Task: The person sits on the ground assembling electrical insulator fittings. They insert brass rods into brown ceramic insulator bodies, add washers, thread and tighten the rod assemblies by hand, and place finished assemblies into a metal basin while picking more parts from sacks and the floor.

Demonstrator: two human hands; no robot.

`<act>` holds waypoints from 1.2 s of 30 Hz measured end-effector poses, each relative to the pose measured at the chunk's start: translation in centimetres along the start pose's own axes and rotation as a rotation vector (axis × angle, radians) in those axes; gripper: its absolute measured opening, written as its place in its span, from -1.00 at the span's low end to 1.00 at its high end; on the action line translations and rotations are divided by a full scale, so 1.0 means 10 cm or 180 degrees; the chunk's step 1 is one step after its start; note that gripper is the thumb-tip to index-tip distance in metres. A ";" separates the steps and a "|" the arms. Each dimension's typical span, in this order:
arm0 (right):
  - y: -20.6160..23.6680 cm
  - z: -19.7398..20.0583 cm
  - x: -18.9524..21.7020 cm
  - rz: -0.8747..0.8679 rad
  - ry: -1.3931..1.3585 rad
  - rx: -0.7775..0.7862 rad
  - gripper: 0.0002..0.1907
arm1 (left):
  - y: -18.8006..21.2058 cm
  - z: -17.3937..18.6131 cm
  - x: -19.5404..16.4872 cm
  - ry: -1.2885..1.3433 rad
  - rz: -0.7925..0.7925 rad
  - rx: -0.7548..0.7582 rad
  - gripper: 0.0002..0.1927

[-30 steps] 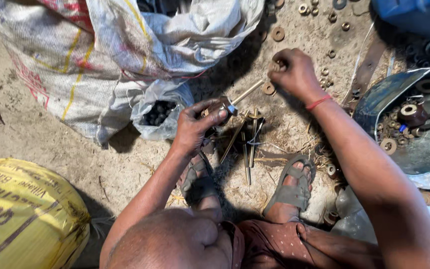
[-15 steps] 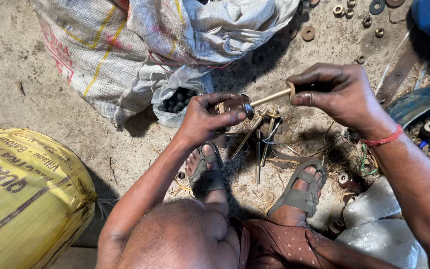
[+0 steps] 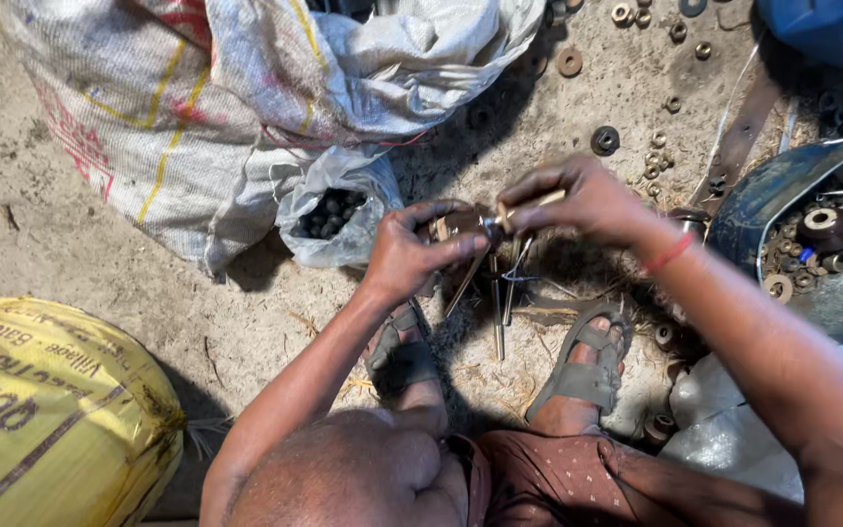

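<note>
Bolt (image 3: 529,203) pinched between both hands (image 3: 500,226); beside them, clear bag (image 3: 329,185) of dark nuts (image 3: 329,212).

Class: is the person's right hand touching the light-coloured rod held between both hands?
Touching. The head view shows the right hand with its fingers pinched around the rod.

Both hands meet over sandy ground — left hand (image 3: 412,249) gripping a small metal part (image 3: 468,224), right hand (image 3: 578,200) pinching a pale rod (image 3: 531,203) (touching it).
</note>
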State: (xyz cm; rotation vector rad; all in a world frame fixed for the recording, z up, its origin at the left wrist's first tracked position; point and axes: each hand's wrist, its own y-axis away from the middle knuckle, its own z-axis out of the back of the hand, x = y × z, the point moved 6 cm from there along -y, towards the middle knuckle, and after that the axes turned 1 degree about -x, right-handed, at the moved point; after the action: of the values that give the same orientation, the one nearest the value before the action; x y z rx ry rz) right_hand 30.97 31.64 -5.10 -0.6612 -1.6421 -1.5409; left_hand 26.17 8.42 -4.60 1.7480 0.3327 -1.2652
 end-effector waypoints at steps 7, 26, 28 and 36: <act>-0.05 1.34 0.09 0.0577 -0.0515 -0.2178 -0.68 | -0.02 0.21 0.19 0.1059 -0.0183 0.0000 -0.41; -0.32 0.29 -0.42 0.0716 0.3434 -0.1039 -0.55 | 0.17 1.14 0.09 0.2324 -0.1002 -0.0354 -0.31; -0.34 0.33 -0.42 0.0605 0.3429 -0.1121 -0.55 | 0.15 1.12 0.08 0.2358 -0.0995 -0.0291 -0.33; -0.39 0.30 -0.33 0.0771 0.3275 -0.1211 -0.55 | 0.14 1.11 0.01 0.2373 -0.1014 -0.0211 -0.35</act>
State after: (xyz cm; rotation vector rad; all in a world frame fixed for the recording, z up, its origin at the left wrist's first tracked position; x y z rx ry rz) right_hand 29.15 34.53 -9.95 -0.1546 -0.4928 -1.6059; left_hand 20.40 -1.20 -4.43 2.1133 1.0998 -0.7415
